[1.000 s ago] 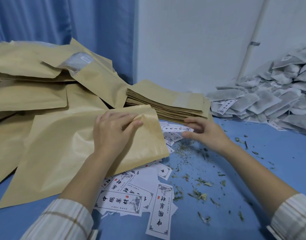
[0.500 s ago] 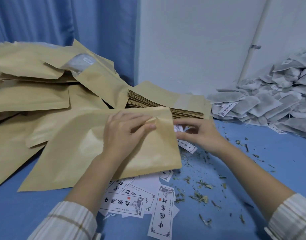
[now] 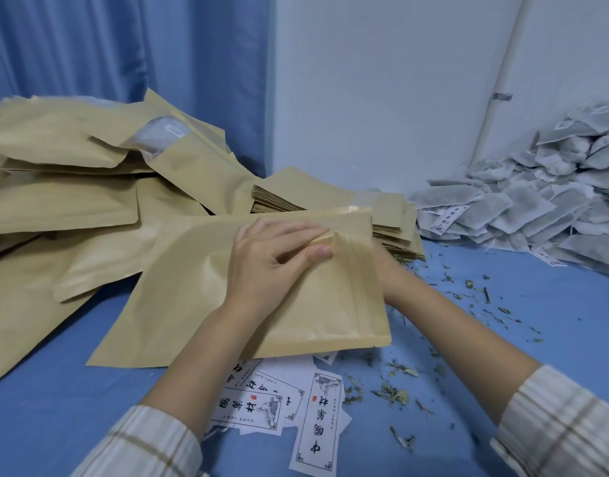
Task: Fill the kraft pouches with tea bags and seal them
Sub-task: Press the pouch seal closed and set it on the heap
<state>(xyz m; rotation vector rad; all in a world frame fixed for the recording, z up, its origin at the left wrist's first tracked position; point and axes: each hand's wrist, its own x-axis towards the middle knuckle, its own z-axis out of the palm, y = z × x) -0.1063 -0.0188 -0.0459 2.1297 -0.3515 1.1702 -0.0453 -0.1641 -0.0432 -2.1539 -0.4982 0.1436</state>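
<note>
A large kraft pouch (image 3: 206,304) lies tilted in front of me on the blue table, its mouth turned to the right. My left hand (image 3: 272,266) rests on top of it and pinches the front lip of the mouth between thumb and fingers, lifting it. My right hand (image 3: 389,274) reaches in behind that lip; only its wrist edge shows and its fingers are hidden by the pouch. A heap of grey tea bags (image 3: 537,208) is piled at the right against the wall.
A stack of flat empty pouches (image 3: 330,197) lies just behind the held pouch. Bulging kraft pouches (image 3: 55,201) are heaped at the left. Printed paper labels (image 3: 316,418) lie near me, and loose tea leaf bits (image 3: 396,394) are scattered to the right.
The pouch has slid to the right and its mouth has been lifted. My right hand has left the labels and gone behind the pouch's lip, out of sight.
</note>
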